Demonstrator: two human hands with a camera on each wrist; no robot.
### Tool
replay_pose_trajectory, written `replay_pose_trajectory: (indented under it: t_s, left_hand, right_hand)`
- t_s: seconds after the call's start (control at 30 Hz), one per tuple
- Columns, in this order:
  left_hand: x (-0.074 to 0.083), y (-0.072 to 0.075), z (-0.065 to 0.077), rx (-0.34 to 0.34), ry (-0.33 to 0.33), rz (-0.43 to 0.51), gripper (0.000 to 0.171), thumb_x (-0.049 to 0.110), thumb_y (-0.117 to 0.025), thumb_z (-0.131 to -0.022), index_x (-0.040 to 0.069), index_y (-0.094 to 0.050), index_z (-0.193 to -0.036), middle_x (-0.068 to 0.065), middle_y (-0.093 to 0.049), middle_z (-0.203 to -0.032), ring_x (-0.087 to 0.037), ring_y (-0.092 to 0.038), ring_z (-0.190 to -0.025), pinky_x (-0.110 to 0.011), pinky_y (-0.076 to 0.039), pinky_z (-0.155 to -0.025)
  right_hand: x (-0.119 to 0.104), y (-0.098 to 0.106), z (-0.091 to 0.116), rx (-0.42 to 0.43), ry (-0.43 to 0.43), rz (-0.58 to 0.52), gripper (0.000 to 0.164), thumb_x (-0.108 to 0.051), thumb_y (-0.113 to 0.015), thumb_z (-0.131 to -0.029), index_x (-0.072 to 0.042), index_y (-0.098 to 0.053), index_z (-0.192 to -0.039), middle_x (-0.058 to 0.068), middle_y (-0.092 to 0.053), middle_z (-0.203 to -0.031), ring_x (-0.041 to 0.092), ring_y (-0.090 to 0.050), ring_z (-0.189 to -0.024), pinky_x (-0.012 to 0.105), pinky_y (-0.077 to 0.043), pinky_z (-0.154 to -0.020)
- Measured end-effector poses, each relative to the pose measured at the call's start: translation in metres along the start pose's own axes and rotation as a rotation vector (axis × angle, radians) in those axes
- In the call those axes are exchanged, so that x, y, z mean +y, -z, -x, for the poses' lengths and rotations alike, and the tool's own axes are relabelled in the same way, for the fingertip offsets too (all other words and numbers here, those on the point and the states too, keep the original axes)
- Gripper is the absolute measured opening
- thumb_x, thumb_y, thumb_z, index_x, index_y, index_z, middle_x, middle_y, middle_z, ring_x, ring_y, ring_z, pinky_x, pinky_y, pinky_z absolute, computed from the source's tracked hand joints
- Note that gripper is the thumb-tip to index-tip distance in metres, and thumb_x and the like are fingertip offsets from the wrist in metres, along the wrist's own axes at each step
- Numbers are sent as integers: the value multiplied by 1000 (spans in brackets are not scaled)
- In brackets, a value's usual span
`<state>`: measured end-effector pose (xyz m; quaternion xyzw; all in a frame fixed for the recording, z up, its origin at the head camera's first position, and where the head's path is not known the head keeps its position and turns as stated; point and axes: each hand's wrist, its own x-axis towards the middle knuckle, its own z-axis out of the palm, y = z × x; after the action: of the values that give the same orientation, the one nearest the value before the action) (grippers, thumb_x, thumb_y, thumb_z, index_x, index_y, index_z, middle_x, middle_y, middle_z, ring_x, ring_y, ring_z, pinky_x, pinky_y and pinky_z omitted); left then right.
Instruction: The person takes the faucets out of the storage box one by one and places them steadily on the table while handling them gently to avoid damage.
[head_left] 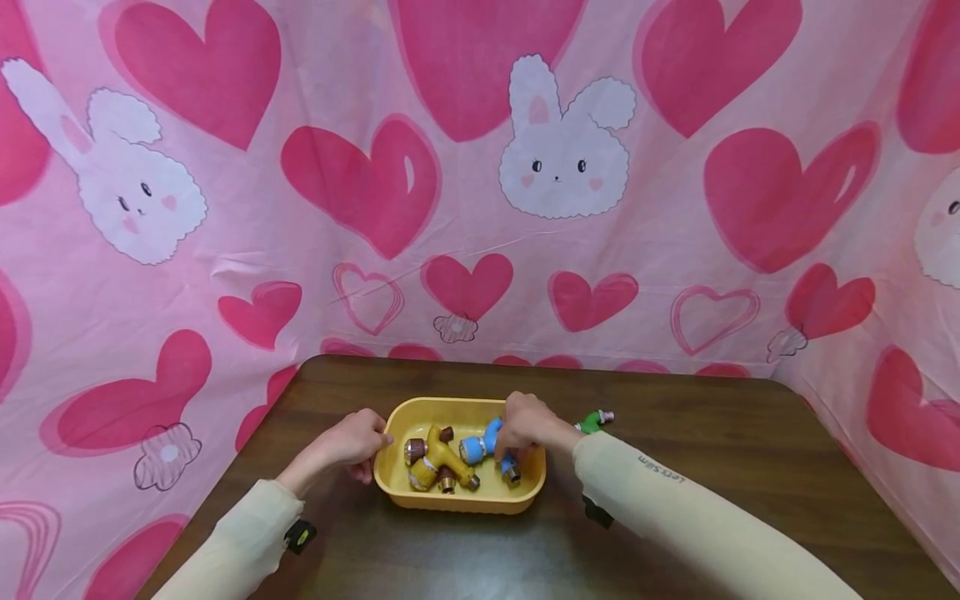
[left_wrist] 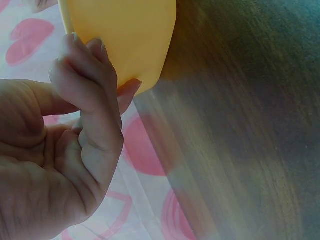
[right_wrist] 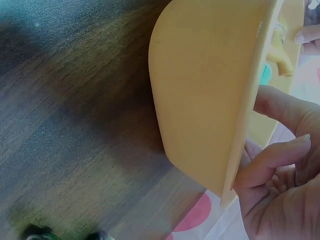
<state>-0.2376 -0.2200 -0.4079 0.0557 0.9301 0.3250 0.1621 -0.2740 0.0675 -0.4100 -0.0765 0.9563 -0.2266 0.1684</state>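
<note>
A yellow plastic basin (head_left: 480,504) stands on the table. My left hand (head_left: 358,442) holds its left end, thumb over the rim, the other fingers curled against the outside in the left wrist view. My right hand (head_left: 525,425) reaches over the right rim with curled fingers, its fingertips down at a blue tap-shaped plastic fitting (head_left: 474,450). The hand covers the fitting's middle; a metal-coloured end shows below it, and the grip itself is hidden. Beside it in the basin lie a yellow branched fitting (head_left: 442,454) and brown-ended pieces (head_left: 415,451), partly overlapping.
A green fitting (head_left: 592,422) with a pinkish silver end lies on the brown wooden table (head_left: 697,450), right of the basin, partly behind my right forearm. A pink cloth (head_left: 465,233) with hearts and rabbits hangs around the table's back and sides.
</note>
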Motion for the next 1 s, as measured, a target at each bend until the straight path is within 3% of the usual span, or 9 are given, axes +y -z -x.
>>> replay_pose_trajectory:
  t_s: [0.13, 0.53, 1.0]
  left_hand:
    - [0, 0, 0, 0, 3, 3, 17, 6, -60, -106, -3, -67, -93, -12, -63, -58, -16, -62, -42, -28, -56, -44]
    - [0, 1, -1, -7, 21, 8, 14, 6, -61, -105, -3, -67, -96, -13, -63, -58, -16, -61, -42, -28, -56, -44]
    - [0, -1, 0, 4, 25, 18, 13, 6, -60, -105, -3, -67, -97, -12, -63, -57, -17, -61, -42, -29, -56, -44]
  right_hand:
    - [-1, 2, 2, 1, 3, -14, 30, -15, -96, -72, -5, -70, -59, 5, -64, -52, 15, -56, -41, 21, -40, -37]
    - [-1, 7, 4, -8, 5, -68, 30, -14, -96, -73, -4, -71, -60, 6, -68, -56, 23, -72, -54, 22, -42, -38]
    - [0, 13, 11, -9, -5, -59, 28, -15, -94, -75, -7, -72, -60, 4, -68, -56, 16, -68, -51, 21, -41, -39]
